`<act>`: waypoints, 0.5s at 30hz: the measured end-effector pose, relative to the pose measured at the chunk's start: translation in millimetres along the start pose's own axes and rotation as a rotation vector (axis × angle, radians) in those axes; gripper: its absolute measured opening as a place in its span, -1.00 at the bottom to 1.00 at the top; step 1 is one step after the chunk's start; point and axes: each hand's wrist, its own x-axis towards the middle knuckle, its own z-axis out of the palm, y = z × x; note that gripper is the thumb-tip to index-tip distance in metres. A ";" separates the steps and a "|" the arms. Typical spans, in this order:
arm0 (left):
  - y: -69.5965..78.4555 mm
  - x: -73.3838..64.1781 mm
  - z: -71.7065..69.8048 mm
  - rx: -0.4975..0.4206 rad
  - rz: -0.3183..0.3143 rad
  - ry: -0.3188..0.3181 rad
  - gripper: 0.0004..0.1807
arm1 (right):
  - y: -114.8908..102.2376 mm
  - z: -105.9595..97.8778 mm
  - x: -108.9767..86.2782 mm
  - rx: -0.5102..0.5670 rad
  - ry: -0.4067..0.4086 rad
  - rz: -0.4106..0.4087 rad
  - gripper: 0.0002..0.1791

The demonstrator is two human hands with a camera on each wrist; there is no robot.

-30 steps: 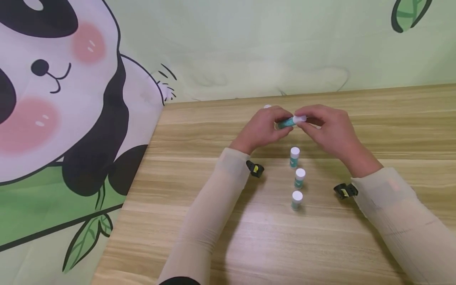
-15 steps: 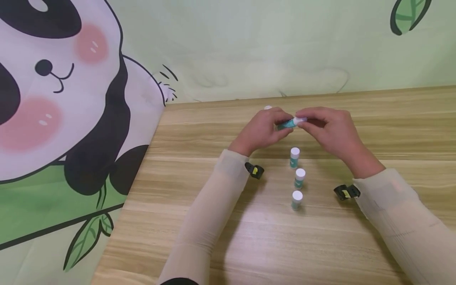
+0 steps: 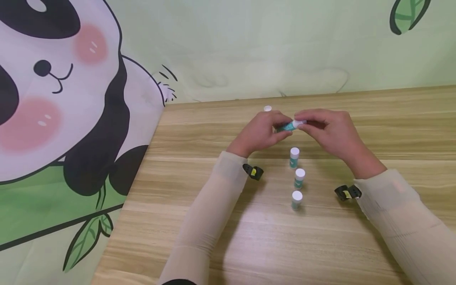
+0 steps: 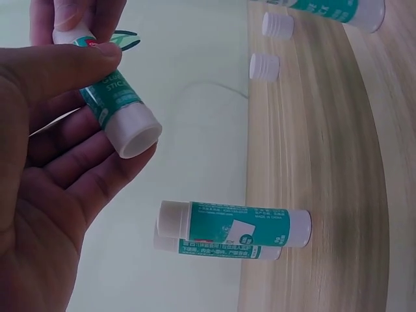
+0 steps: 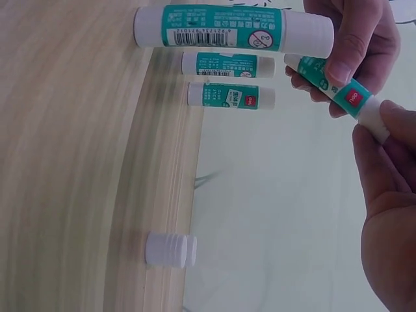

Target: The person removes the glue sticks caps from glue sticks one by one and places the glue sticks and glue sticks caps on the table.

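My left hand grips the teal-labelled body of a glue stick, thumb on one side and fingers on the other. At its white end, the right hand pinches with thumb and fingertips. The stick is held tilted above the table, between both hands. In the right wrist view, the red logo on its label faces up next to the pinching fingers. Three more glue sticks stand upright in a row in front of the hands: a far one, a middle one and a near one.
Beyond the left hand, partly hidden by it in the head view, is a small white ridged cap. The left wrist view shows two such caps on the wood-grain table. A panda-print backdrop borders the table's back and left.
Both hands have shifted slightly toward the person with the glue stick, keeping the same grips. More of the white cap behind the left hand shows. The standing sticks have stayed put.
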 end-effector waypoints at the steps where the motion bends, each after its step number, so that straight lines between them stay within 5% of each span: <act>1: -0.2 -0.3 0.0 -0.005 -0.001 -0.003 -0.67 | 0.5 0.0 0.0 0.001 0.000 -0.009 -0.75; 15: -4.7 -2.8 1.4 -0.025 -0.011 -0.011 -0.70 | 2.3 -2.4 -1.1 -0.010 0.015 -0.042 -0.75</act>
